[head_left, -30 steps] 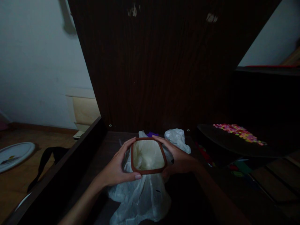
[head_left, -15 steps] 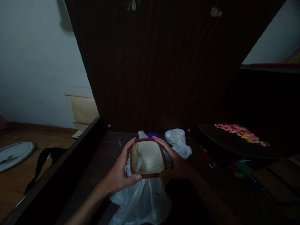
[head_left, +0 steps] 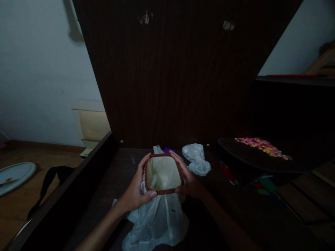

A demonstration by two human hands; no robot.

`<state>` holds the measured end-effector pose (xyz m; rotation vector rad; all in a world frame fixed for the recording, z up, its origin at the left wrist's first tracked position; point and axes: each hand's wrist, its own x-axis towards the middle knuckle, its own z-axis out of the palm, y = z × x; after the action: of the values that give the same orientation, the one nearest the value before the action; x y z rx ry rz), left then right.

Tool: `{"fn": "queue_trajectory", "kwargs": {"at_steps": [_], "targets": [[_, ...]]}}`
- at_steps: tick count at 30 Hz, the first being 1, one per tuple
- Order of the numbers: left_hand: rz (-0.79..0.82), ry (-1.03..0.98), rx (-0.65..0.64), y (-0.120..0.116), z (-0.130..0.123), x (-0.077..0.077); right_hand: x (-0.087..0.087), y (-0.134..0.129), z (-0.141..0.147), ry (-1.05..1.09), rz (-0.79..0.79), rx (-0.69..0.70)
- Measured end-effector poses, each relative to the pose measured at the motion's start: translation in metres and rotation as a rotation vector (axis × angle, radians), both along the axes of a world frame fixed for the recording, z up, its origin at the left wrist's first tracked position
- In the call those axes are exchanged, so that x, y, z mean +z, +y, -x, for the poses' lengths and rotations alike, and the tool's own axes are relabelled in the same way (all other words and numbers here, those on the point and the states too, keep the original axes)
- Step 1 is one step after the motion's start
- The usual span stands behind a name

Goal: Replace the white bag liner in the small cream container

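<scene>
A squarish container (head_left: 164,173) with a brown rim and a pale, cream inside is held between both hands. My left hand (head_left: 137,190) wraps its left side, the thumb along the near rim. My right hand (head_left: 190,179) grips the right side, fingers on the far corner and thumb at the near corner. Beneath and in front of the container spreads a translucent white plastic bag (head_left: 159,223). Behind it lies a bit of purple material (head_left: 169,150), partly hidden. The underside of the container cannot be seen.
A crumpled white bag (head_left: 197,158) sits right of the container, against a tall dark wooden panel (head_left: 178,76). Farther right, a dark curved surface (head_left: 235,157) bears many small pink and yellow pieces (head_left: 264,146). A raised dark edge (head_left: 70,181) runs along the left.
The view has shifted slightly, so things on the right appear farther left. Both hands keep their hold, and the container sits slightly higher in view.
</scene>
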<state>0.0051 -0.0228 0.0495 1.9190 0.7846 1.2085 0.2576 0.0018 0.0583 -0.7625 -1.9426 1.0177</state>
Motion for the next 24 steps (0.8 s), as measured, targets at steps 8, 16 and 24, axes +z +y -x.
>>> {"fn": "queue_trajectory", "kwargs": {"at_steps": [8,16,24], "targets": [[0.09,-0.064,-0.102,0.003,-0.006,-0.007,-0.019,-0.003,0.016,0.221,0.245,0.158],[0.047,0.261,-0.075,0.009,0.018,-0.02,-0.028,-0.003,0.0,-0.094,0.295,0.123],[0.109,0.533,-0.119,0.009,0.049,-0.005,-0.01,-0.004,-0.026,-0.277,0.043,0.017]]}}
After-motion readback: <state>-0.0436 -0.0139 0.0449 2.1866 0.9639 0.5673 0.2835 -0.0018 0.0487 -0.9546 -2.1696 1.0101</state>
